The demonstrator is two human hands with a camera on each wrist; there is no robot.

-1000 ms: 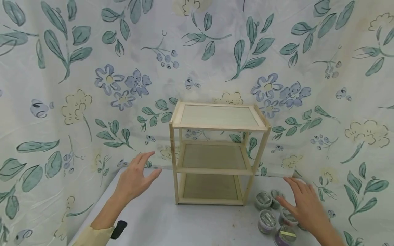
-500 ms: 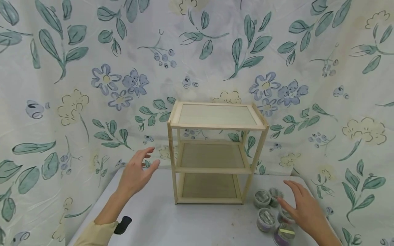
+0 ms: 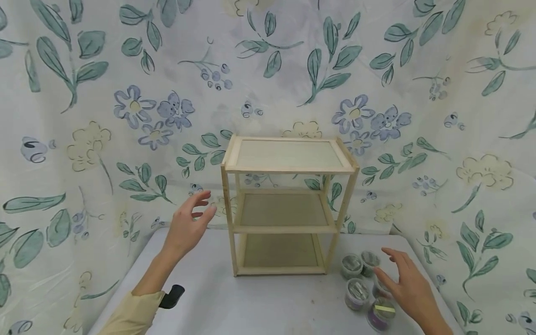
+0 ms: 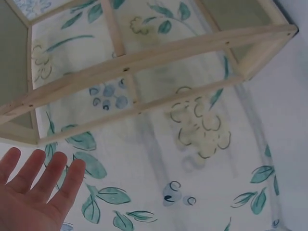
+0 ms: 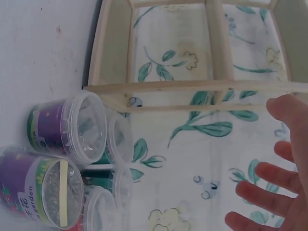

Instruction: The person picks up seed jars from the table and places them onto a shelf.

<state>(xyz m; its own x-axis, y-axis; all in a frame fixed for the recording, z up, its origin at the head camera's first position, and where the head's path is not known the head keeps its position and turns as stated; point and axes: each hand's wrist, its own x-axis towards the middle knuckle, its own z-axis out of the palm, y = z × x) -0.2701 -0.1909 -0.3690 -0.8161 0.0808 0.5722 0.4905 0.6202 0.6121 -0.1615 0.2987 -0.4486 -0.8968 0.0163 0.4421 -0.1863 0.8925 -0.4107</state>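
— How does the wooden shelf (image 3: 286,229) stand?
— Upright on the counter (image 3: 268,307), three pale-framed tiers with greenish panels (image 3: 284,209).
— And the lidded tubs (image 3: 357,295)?
— Grouped upright to its right, one topped with a yellow strip (image 3: 384,308).

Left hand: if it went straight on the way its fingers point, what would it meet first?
Probably the left side of the wooden rack, toward its upper part. The left hand aims that way, though depth is unclear and it might pass behind.
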